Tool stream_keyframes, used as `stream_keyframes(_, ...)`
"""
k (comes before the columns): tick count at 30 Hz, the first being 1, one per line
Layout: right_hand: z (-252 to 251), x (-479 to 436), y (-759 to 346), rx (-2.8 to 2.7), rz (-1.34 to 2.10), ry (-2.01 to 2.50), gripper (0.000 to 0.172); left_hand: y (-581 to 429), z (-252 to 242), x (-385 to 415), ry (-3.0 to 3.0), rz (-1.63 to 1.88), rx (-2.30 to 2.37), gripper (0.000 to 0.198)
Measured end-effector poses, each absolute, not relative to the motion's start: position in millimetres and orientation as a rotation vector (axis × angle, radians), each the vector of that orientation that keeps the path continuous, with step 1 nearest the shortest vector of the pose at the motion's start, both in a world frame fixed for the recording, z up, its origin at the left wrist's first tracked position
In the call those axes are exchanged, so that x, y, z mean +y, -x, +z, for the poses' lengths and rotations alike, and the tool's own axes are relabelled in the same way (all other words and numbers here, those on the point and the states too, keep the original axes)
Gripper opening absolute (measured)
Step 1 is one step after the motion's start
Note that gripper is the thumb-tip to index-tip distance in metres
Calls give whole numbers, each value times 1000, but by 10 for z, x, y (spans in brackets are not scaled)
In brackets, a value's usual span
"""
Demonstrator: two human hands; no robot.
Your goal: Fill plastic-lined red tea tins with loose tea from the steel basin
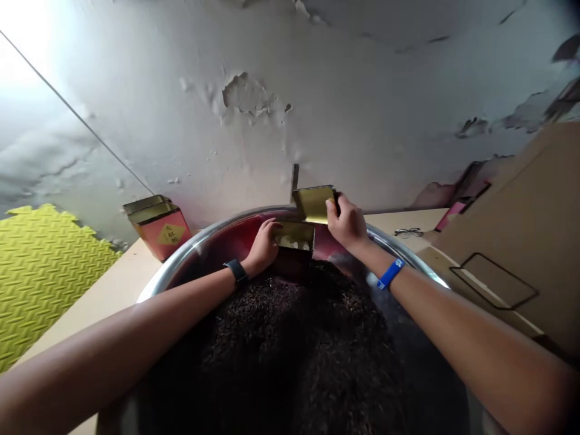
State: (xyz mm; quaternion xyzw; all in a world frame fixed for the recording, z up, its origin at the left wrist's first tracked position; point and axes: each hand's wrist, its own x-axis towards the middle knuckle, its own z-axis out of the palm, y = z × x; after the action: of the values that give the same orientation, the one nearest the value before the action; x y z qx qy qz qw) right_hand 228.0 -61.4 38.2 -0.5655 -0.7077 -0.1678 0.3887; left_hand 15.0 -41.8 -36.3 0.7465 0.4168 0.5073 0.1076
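Looking down, a gold-lined tin lid is seen gripped at its edge by the closed right hand. An open tin, its long axis lying crosswise, is held by the left hand, which is curled around its end and is the nearer hand. The tin is held just above dark loose tea heaped in a steel basin. Beyond, a red tin is placed on the worktop, near a yellow foam mat.

The tin lid is gold, the wristband blue, the foam mat yellow-green with a woven pattern.
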Motion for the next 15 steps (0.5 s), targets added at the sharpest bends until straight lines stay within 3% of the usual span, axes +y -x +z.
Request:
stream_keyframes(4,426,-452,-2483,-1822,-404,1737,39,-128,-329,-426,-2210,1296,1415,43)
stream_keyframes(8,187,-321,-2640,-2165,-96,2042,29,-61,-156,-464,-2337,1073,1408,39)
stream_keyframes(11,12,-319,-2679,-2217,15,2103,26,64,204,-547,-2481,813,1349,44)
stream_keyframes(15,39,-374,-2627,-2180,-111,1967,30,306,869,-971,-2576,550,1517,45)
